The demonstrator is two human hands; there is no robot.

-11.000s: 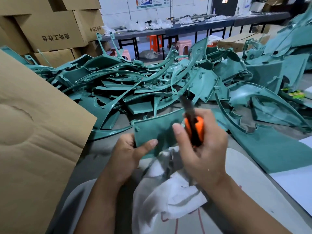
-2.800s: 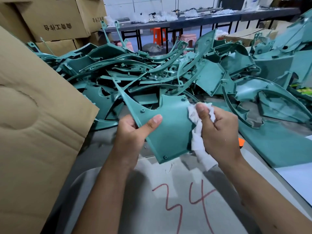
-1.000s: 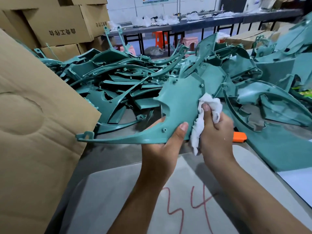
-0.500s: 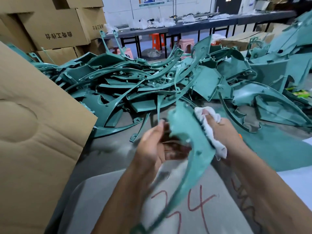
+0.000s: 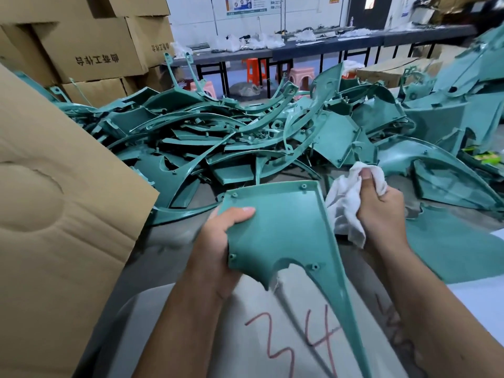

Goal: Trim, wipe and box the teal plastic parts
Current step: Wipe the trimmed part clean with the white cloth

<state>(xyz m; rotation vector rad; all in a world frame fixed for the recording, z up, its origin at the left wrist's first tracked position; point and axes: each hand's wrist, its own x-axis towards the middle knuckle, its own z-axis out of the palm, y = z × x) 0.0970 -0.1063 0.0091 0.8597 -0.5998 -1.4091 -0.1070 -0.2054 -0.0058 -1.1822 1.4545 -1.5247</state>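
- Behind the held teal part [image 5: 283, 227], I see a tangled heap of teal parts [image 5: 231, 143] covering the bench.
- Left of it my left hand [image 5: 218, 241] clamps its edge, thumb on top.
- Right of it my right hand [image 5: 381, 211] is bunched round the white rag [image 5: 343, 203]; the rag may snag on screw bosses.
- Its long thin tip could catch on something and snap, I judge.

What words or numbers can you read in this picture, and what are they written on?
"34": drawn in red on the grey sheet under the hands.
Printed characters on the side of a cardboard box: they look mirrored, I cannot read them.
More characters on the box next to it: too small to read.
Wall poster: too blurred to read.
Dark scribble by the right forearm: unreadable.
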